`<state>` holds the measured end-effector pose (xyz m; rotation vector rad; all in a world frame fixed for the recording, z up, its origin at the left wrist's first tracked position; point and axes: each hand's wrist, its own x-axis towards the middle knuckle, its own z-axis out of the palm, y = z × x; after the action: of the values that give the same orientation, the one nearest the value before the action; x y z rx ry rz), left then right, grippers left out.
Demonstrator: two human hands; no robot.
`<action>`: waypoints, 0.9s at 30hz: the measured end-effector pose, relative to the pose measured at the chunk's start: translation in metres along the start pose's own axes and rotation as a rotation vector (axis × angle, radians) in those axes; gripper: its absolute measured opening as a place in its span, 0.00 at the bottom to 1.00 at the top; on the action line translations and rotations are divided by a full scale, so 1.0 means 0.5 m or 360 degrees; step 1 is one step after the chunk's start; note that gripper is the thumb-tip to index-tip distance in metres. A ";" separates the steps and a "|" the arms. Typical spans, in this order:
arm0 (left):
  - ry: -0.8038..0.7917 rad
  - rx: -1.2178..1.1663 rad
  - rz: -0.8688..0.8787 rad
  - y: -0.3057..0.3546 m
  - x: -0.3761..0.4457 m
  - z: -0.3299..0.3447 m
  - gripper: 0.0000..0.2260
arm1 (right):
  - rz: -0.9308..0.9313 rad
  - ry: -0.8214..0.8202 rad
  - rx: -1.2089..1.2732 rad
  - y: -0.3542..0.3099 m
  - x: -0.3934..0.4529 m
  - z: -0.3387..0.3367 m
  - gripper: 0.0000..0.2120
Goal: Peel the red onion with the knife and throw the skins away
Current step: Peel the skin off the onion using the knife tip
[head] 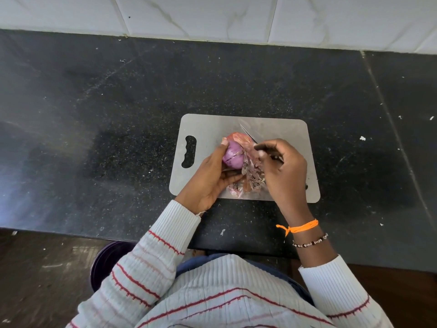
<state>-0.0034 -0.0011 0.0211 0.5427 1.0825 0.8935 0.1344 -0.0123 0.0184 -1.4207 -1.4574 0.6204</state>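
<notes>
A red onion, its purple flesh partly bared, is held over the grey cutting board. My left hand grips it from the left and below. My right hand grips the knife, whose thin blade points up and left past the onion. The same hand's fingertips pinch at loose papery skin still hanging on the onion's right side. More dry skins lie on the board under my hands. The knife's handle is mostly hidden inside my right hand.
The board lies on a black speckled counter with a white tiled wall behind. Small white crumbs dot the counter. Below the counter's front edge, a dark purple round bin stands on the floor at my left.
</notes>
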 end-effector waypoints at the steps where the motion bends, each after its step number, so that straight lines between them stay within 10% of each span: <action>1: -0.0003 -0.0005 0.0004 0.001 -0.001 0.000 0.16 | -0.0015 -0.0028 0.0066 -0.008 -0.002 0.002 0.06; 27: -0.0082 0.0088 0.0051 0.003 -0.014 -0.003 0.14 | 0.0012 -0.0059 0.0049 -0.018 -0.010 0.012 0.07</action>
<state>-0.0066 -0.0060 0.0251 0.6274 1.0568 0.8748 0.1241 -0.0171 0.0226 -1.3982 -1.4659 0.6747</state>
